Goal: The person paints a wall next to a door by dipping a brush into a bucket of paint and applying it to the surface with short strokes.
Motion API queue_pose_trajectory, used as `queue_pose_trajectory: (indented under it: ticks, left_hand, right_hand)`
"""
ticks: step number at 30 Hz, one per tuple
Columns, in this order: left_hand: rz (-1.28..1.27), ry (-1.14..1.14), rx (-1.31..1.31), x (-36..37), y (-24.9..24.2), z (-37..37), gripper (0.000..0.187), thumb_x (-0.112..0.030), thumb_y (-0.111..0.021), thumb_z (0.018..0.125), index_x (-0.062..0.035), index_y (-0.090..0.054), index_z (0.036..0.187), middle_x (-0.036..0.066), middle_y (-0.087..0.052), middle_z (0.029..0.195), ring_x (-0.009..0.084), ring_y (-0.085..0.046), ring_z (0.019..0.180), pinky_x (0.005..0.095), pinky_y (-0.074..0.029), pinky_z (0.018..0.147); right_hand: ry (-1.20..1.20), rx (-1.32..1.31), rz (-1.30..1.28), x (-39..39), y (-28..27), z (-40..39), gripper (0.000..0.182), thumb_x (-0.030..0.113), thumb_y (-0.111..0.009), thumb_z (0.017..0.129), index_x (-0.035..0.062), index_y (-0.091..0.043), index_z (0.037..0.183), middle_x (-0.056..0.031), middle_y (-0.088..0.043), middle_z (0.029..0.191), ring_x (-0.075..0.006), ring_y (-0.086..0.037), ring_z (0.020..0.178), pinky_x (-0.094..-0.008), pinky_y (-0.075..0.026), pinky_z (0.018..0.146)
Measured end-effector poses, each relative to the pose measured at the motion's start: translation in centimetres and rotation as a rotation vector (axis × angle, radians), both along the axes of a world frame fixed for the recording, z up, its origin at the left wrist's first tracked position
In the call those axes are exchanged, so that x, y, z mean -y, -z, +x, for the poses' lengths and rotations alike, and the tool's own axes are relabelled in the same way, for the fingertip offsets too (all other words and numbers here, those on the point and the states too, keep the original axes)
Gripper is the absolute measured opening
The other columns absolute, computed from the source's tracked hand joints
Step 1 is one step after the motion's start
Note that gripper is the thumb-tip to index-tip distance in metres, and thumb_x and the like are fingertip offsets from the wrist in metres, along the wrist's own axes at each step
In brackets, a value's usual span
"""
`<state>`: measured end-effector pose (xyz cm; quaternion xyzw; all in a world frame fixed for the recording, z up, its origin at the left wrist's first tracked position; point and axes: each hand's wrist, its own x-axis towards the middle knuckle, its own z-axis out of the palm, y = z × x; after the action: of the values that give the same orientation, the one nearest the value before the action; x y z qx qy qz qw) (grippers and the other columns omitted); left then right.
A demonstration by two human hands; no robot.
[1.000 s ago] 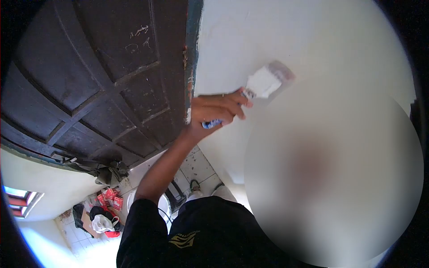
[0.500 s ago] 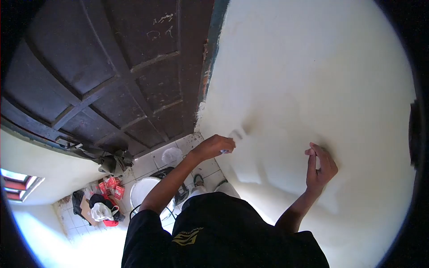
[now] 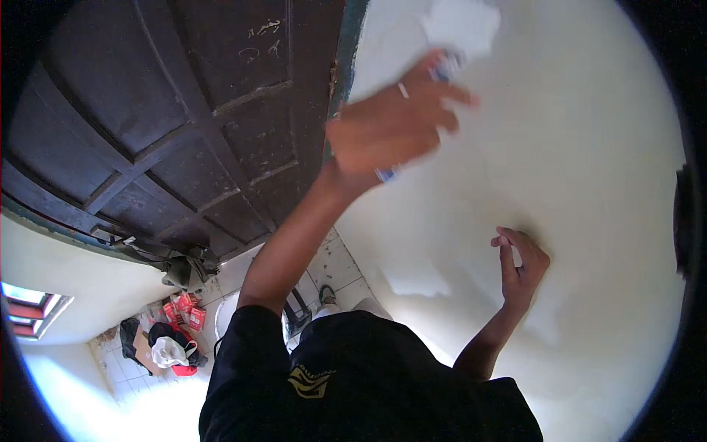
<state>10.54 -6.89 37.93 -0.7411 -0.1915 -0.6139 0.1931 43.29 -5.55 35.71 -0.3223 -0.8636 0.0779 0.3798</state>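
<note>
My left hand [image 3: 398, 121], smeared by motion, is raised in front of the wall near the door frame. Its fingers close around a tool with a blue and white handle [image 3: 387, 174], apparently a paintbrush; the head is too blurred to make out clearly. A bright white patch [image 3: 464, 29] shows at the top of the wall, just beyond the hand. Lower down on the right, my right hand [image 3: 524, 265] is against or close to the pale wall [image 3: 589, 184]. Its thumb and fingertips meet in a pinch, and nothing shows between them.
A dark panelled door [image 3: 221, 132] stands to the left. My left arm partly hides a white bucket [image 3: 224, 317] on the tiled floor [image 3: 339, 261]. Red packets [image 3: 193, 313] and a pile of bags [image 3: 169, 350] lie at the lower left, near a window [image 3: 33, 309].
My left hand has swung up and to the right along the wall with the tool, away from the floor corner. My right hand has barely shifted.
</note>
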Motion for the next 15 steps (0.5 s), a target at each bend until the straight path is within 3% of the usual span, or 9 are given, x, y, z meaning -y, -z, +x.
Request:
queue_pose_trajectory:
  ticks: [3, 4, 7, 9, 13, 15]
  left_hand:
    - [0.352, -0.025, 0.234, -0.8, -3.0, -0.2, 0.022, 0.017, -0.062, 0.073, -0.0001, -0.049, 0.074, 0.015, -0.069, 0.087, 0.0294, -0.069, 0.095, 0.0455, -0.051, 0.096]
    - [0.301, -0.046, 0.421, -1.1, -1.8, 0.1, 0.024, 0.019, -0.060, 0.075, -0.0006, -0.047, 0.074, 0.016, -0.069, 0.089, 0.0292, -0.069, 0.096, 0.0435, -0.051, 0.095]
    - [0.038, -0.182, 0.993, -1.6, 5.7, 0.8, 0.032, 0.021, -0.055, 0.081, -0.0033, -0.037, 0.071, 0.017, -0.070, 0.094, 0.0266, -0.068, 0.097, 0.0396, -0.051, 0.093]
    - [-0.069, -0.110, 1.321, -2.0, 12.2, 0.2, 0.035, 0.013, -0.064, 0.084, -0.0062, -0.036, 0.073, 0.016, -0.068, 0.101, 0.0234, -0.067, 0.100, 0.0375, -0.052, 0.092]
    - [-0.164, -0.189, 1.444, -4.1, 25.1, -0.8, 0.034, 0.013, -0.064, 0.083, -0.0077, -0.038, 0.076, 0.015, -0.069, 0.099, 0.0245, -0.066, 0.101, 0.0364, -0.053, 0.086]
    - [-0.205, -0.163, 1.504, -4.2, 26.3, -0.3, 0.034, 0.013, -0.064, 0.082, -0.0083, -0.038, 0.076, 0.014, -0.069, 0.098, 0.0251, -0.066, 0.103, 0.0358, -0.054, 0.083]
  right_hand:
    - [-0.046, 0.017, -0.051, 0.4, 0.4, 0.4, 0.013, 0.003, -0.066, 0.083, 0.0065, -0.072, 0.094, -0.0077, -0.071, 0.077, -0.0203, -0.069, 0.072, -0.0321, -0.051, 0.069]
    - [-0.080, 0.020, -0.092, 0.5, 0.8, 0.4, 0.013, 0.003, -0.066, 0.083, 0.0063, -0.072, 0.094, -0.0077, -0.071, 0.077, -0.0205, -0.069, 0.073, -0.0321, -0.052, 0.070]
    - [-0.106, 0.031, -0.225, 0.9, 2.2, 0.5, 0.012, 0.003, -0.065, 0.083, 0.0052, -0.072, 0.094, -0.0079, -0.071, 0.077, -0.0205, -0.069, 0.074, -0.0318, -0.052, 0.070]
    - [-0.115, 0.016, -0.251, 0.8, 3.1, 0.5, 0.010, 0.004, -0.066, 0.084, 0.0041, -0.071, 0.092, -0.0076, -0.071, 0.077, -0.0200, -0.070, 0.074, -0.0319, -0.052, 0.070]
    - [-0.092, 0.103, -0.320, 0.4, 3.7, 0.7, 0.009, 0.007, -0.068, 0.084, 0.0052, -0.071, 0.092, -0.0072, -0.071, 0.076, -0.0193, -0.070, 0.073, -0.0318, -0.052, 0.070]
    - [-0.099, 0.136, -0.328, 0.2, 3.9, 0.9, 0.009, 0.009, -0.069, 0.084, 0.0057, -0.072, 0.092, -0.0070, -0.070, 0.076, -0.0195, -0.069, 0.073, -0.0316, -0.052, 0.070]
